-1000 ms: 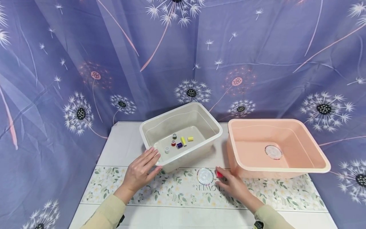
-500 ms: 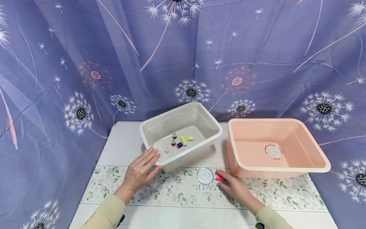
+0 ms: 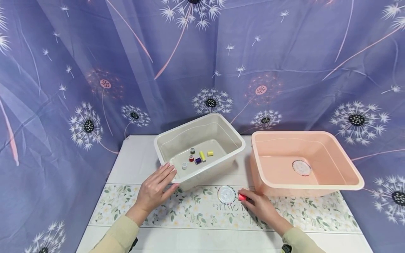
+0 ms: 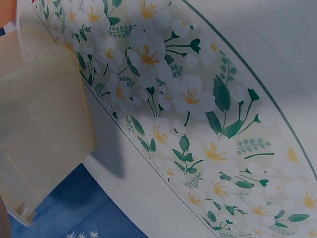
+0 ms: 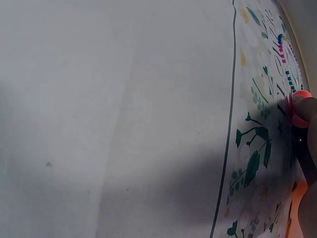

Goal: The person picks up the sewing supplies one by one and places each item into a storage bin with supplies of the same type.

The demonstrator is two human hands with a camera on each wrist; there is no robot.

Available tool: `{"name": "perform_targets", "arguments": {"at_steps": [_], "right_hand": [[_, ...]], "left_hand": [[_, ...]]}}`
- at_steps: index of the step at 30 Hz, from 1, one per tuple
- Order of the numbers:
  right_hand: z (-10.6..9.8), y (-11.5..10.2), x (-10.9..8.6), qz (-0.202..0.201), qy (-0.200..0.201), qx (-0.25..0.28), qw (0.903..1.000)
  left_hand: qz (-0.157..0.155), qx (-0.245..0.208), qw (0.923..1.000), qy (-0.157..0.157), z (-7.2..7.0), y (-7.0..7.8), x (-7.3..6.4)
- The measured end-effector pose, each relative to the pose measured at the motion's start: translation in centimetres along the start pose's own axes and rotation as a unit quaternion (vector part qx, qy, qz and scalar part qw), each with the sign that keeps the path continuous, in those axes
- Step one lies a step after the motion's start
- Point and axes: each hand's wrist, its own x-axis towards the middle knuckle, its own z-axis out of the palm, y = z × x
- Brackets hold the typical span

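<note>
My right hand [image 3: 261, 205] pinches a red spool of thread [image 3: 242, 197] between thumb and fingers, low over the floral strip of the table. In the right wrist view, the spool [image 5: 301, 110] shows at the right edge with fingertips on it. Just left of it lies a clear round wheel of pins [image 3: 226, 194] with coloured heads. My left hand [image 3: 154, 188] rests on the near-left corner rim of a cream basin [image 3: 209, 168], fingers fairly straight. Inside that basin lie several thread spools, among them a purple one [image 3: 198, 161] and a long yellow one [image 3: 202, 156].
A pink basin [image 3: 262, 175] stands on the right, behind my right hand, with another pin wheel [image 3: 301, 168] on its floor. The table [image 3: 177, 239] is white with a floral band. A purple dandelion-print curtain [image 3: 177, 95] hangs right behind the basins.
My right fingers have closed on the red spool, and more of it shows beyond the fingertips, now tilted differently. My left hand and both basins stay in place.
</note>
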Motion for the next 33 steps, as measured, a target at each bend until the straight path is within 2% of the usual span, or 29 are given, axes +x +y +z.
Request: {"name": "perform_targets", "arguments": {"at_steps": [6,14,22,25,33], "right_hand": [[-0.1,-0.1,0.0,-0.012,0.004,-0.002,0.9999],[-0.4,-0.9,-0.2,-0.074,0.057,-0.006,0.9956],[-1.4,-3.0,0.4,-0.137,0.087,-0.007,0.9868],[-1.8,-3.7,0.8,-0.151,0.087,-0.004,0.9846],[-2.7,-5.4,2.2,-0.158,0.077,0.020,0.9841]], "left_hand": [[0.006,0.002,0.9999,0.008,0.1,-0.1,0.0],[0.008,-0.004,0.9999,0.010,0.2,-0.1,-0.1],[0.007,-0.004,0.9999,0.007,0.1,-0.2,-0.2],[0.009,-0.008,0.9999,0.009,0.1,-0.2,-0.2],[0.010,-0.015,0.9998,0.011,0.0,-0.3,-0.1]]}}
